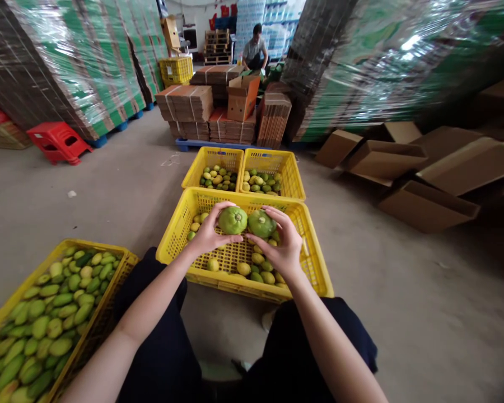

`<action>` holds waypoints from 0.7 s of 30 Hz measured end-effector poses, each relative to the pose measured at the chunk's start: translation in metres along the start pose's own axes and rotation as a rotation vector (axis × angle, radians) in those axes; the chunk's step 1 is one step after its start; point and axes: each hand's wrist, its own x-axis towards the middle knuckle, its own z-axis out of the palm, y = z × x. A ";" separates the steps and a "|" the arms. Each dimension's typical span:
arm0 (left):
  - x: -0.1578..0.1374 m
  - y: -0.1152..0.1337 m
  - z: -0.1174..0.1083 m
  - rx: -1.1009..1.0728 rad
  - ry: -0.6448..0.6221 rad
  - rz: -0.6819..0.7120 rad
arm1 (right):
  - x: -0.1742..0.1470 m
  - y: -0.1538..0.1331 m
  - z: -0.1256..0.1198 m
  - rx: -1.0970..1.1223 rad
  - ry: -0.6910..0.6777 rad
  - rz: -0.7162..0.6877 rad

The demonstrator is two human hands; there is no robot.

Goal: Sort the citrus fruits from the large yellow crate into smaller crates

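My left hand (211, 230) is closed around a round green lemon (233, 220), its stem end facing me. A second green lemon (262, 224) is gripped by my right hand (286, 243), with fingers over its top and thumb below. The two fruits are side by side, almost touching, above a large yellow crate (318, 268). Inside that crate, yellow-green lemons (243, 269) lie mostly toward the right and front, and a smaller group (195, 226) sits at its left end. My hands hide part of the crate's middle.
Two yellow crates (212, 152) (294, 174) holding similar fruit stand just beyond. At my left is a full crate (124, 252) of green fruit. Flattened cartons (185, 103), open boxes (386, 159), a red stool (57, 140) and wrapped stacks (92, 61) surround the floor. A person (255, 51) crouches behind.
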 end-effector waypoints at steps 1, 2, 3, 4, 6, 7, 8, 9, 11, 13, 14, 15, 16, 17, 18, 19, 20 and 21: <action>0.000 0.001 0.000 -0.011 0.003 0.000 | 0.000 0.000 0.000 0.021 -0.002 0.022; 0.000 0.001 0.000 -0.022 0.006 0.001 | -0.001 0.000 0.001 0.045 -0.004 0.046; 0.000 0.002 0.000 -0.030 0.005 -0.001 | -0.001 0.001 0.001 0.072 -0.006 0.072; 0.000 0.002 -0.001 -0.034 0.000 -0.007 | -0.001 0.001 0.002 0.098 -0.007 0.099; 0.001 0.002 -0.001 -0.025 -0.002 -0.015 | 0.000 0.001 0.002 0.140 -0.005 0.141; 0.002 0.001 -0.002 -0.011 0.007 -0.012 | 0.001 0.001 0.002 0.150 -0.002 0.152; 0.002 0.001 -0.002 0.007 0.022 -0.001 | 0.002 0.001 0.002 0.156 0.003 0.156; 0.003 0.000 -0.003 0.026 0.040 0.015 | 0.003 0.001 0.002 0.161 0.010 0.159; 0.004 -0.002 -0.004 0.053 0.068 0.042 | 0.005 0.000 0.001 0.177 0.029 0.174; 0.004 -0.002 -0.004 0.051 0.069 0.044 | 0.006 -0.003 0.000 0.206 0.040 0.223; 0.004 -0.001 -0.004 0.043 0.066 0.034 | 0.007 -0.005 0.000 0.230 0.041 0.266; 0.004 -0.001 -0.004 0.031 0.063 0.017 | 0.007 -0.007 0.000 0.257 0.040 0.322; 0.004 0.000 -0.003 0.012 0.063 -0.006 | 0.008 -0.009 0.001 0.290 0.042 0.388; 0.004 0.001 -0.003 -0.018 0.063 -0.035 | 0.008 -0.010 0.001 0.329 0.052 0.463; 0.004 0.001 -0.002 -0.061 0.064 -0.070 | 0.008 -0.011 0.002 0.374 0.068 0.545; 0.005 0.001 -0.001 -0.117 0.065 -0.112 | 0.009 -0.011 0.003 0.424 0.087 0.630; 0.005 0.001 -0.001 -0.179 0.068 -0.157 | 0.009 -0.010 0.005 0.481 0.103 0.716; 0.005 0.001 0.000 -0.244 0.074 -0.206 | 0.009 -0.008 0.006 0.544 0.116 0.794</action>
